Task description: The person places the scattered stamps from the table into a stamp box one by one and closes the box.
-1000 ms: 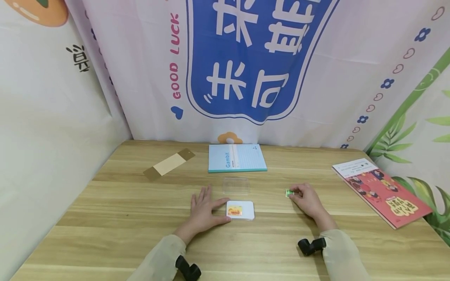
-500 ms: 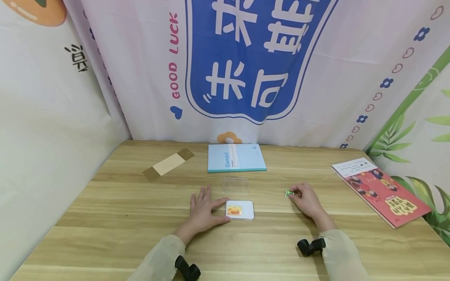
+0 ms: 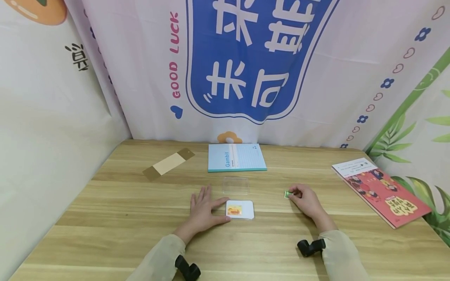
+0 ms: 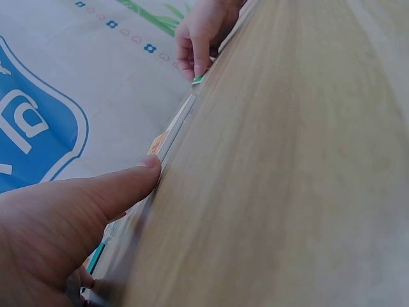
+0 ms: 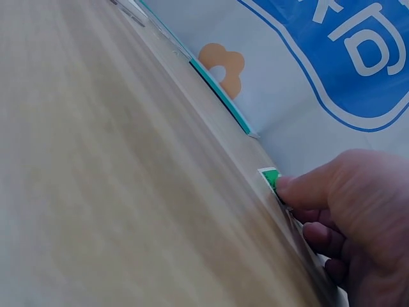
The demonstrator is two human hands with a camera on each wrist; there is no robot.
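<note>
A small white stack of cards with rounded corners [image 3: 248,210] lies flat in front of me, apparently in a shallow clear case. On its left part is a yellow-orange picture piece [image 3: 234,210]. My left hand [image 3: 204,210] holds the stack's left end between thumb and forefinger, its other fingers spread on the table. In the left wrist view the thumb [image 4: 131,185] touches the stack's near edge. To the right, my right hand [image 3: 306,200] pinches a small green-and-white piece [image 3: 287,194] just at the tabletop. Its fingers cover part of that piece [image 5: 270,178].
Behind the stack lies a clear plastic lid [image 3: 236,185], with a blue notebook [image 3: 242,158] farther back. A brown-and-beige strip [image 3: 168,164] lies back left. On the right is a red booklet [image 3: 386,193]. A printed cloth [image 3: 147,78] hangs behind the table.
My right hand has turned the green-and-white piece slightly and shifted it a little. The left hand and the white stack stay where they were.
</note>
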